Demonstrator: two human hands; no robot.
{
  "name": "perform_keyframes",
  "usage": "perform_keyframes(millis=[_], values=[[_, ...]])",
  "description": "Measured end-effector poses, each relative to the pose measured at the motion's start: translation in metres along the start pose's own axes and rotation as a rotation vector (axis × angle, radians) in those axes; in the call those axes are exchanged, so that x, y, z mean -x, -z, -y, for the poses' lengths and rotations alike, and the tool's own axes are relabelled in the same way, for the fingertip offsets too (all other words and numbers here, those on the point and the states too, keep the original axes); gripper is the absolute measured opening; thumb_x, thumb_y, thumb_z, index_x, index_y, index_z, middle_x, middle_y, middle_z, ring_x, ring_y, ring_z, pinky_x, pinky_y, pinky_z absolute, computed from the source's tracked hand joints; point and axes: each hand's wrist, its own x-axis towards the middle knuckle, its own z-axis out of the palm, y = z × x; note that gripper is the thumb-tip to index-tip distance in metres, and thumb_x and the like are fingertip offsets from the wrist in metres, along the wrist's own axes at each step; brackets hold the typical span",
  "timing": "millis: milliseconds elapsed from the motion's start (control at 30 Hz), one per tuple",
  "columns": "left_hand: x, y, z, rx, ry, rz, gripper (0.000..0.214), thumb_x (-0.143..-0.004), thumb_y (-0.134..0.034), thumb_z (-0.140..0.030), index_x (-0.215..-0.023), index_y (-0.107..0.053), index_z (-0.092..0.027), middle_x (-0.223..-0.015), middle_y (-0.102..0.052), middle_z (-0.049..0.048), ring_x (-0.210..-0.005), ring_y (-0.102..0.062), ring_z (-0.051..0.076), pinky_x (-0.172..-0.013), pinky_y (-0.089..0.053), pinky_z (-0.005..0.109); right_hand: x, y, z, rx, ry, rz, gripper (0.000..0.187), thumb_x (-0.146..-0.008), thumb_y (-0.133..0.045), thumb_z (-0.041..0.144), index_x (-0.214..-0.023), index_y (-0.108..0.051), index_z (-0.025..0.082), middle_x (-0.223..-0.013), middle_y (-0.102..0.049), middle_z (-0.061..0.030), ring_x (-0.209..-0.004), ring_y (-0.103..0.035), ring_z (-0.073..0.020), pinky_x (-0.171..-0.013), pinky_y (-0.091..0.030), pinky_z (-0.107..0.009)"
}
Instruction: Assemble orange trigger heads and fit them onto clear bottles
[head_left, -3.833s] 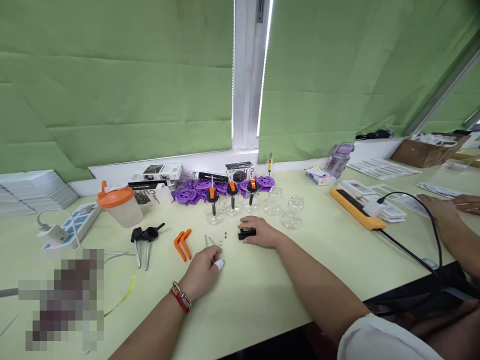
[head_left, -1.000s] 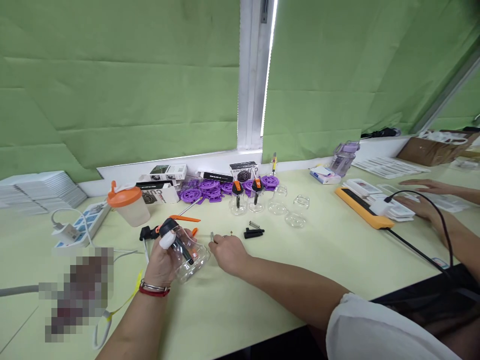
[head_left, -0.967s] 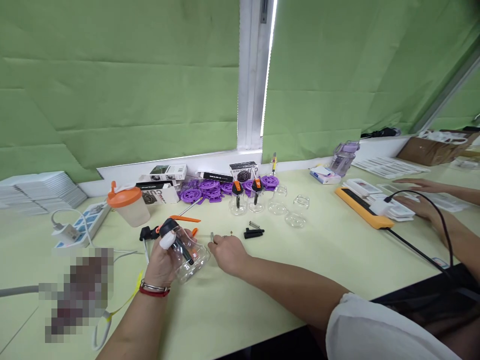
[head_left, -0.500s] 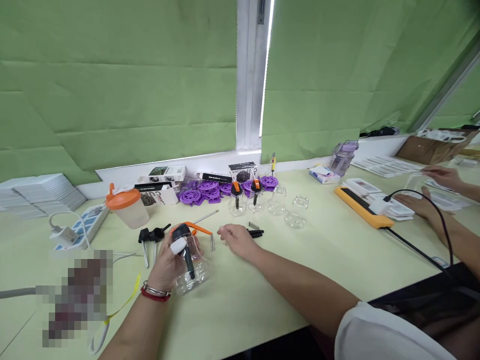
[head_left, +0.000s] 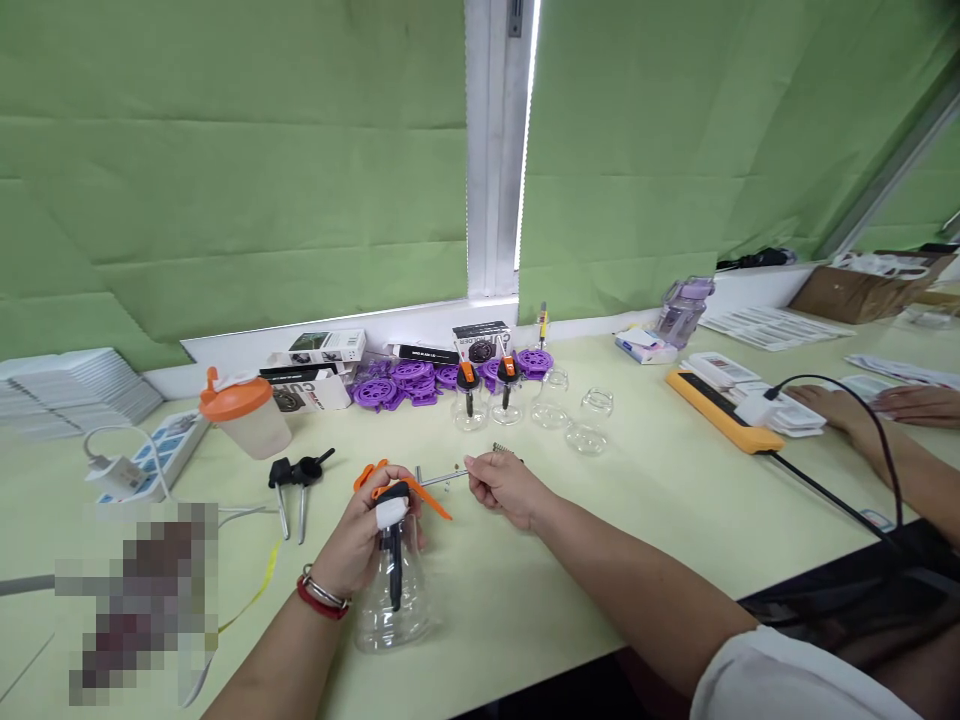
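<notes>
My left hand [head_left: 358,541] is wrapped round the neck of a clear glass bottle [head_left: 394,605] that stands upright on the table; a white cot covers one fingertip. The bottle carries a black pump head with an orange lever [head_left: 420,490]. My right hand [head_left: 504,486] is pinched on the end of a thin metal rod [head_left: 442,476] that reaches toward the pump head. Two more bottles with orange-and-black tops [head_left: 471,398] stand at the back beside two plain glass bottles [head_left: 589,420].
An orange-lidded cup [head_left: 241,412], black metal-handled parts [head_left: 291,480], purple plastic wheels [head_left: 409,378], small boxes and a power strip [head_left: 154,455] lie to the back and left. A yellow device [head_left: 718,412] with a black cable sits right, by another person's hands [head_left: 862,408].
My left hand has set the bottle upright and nearer to me. My right hand has left the black part on the table and now pinches the metal rod by the pump head.
</notes>
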Motion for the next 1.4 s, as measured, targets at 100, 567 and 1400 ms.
perform_keyframes(millis=[100, 567, 1400], values=[[-0.002, 0.0, 0.002, 0.038, 0.032, -0.038, 0.025, -0.074, -0.066, -0.029, -0.096, -0.053, -0.024, -0.075, -0.061, -0.0003, -0.051, -0.059, 0.016, -0.051, -0.049, 0.032, -0.005, 0.001, -0.005, 0.038, 0.066, 0.0, 0.039, -0.076, -0.064, 0.048, -0.059, -0.054, 0.014, -0.049, -0.052, 0.0026, -0.044, -0.039, -0.0053, -0.047, -0.029, -0.02], [-0.004, 0.001, -0.001, 0.058, 0.034, -0.122, 0.027, -0.073, -0.066, -0.029, -0.096, -0.055, -0.019, -0.071, -0.061, 0.0017, -0.049, -0.06, 0.019, -0.047, -0.05, 0.034, -0.007, 0.008, -0.003, 0.038, 0.136, 0.054, 0.039, -0.075, -0.064, 0.052, -0.068, -0.056, 0.014, -0.055, -0.054, 0.0027, -0.042, -0.035, -0.0043, -0.044, -0.026, -0.021], [-0.006, 0.005, 0.001, 0.037, 0.034, -0.113, 0.026, -0.074, -0.065, -0.029, -0.094, -0.053, -0.02, -0.071, -0.061, 0.0024, -0.051, -0.06, 0.02, -0.048, -0.05, 0.035, -0.011, 0.009, -0.001, -0.032, -0.001, 0.067, 0.035, -0.076, -0.065, 0.048, -0.07, -0.059, 0.014, -0.054, -0.054, 0.0028, -0.039, -0.036, -0.0032, -0.04, -0.022, -0.019]])
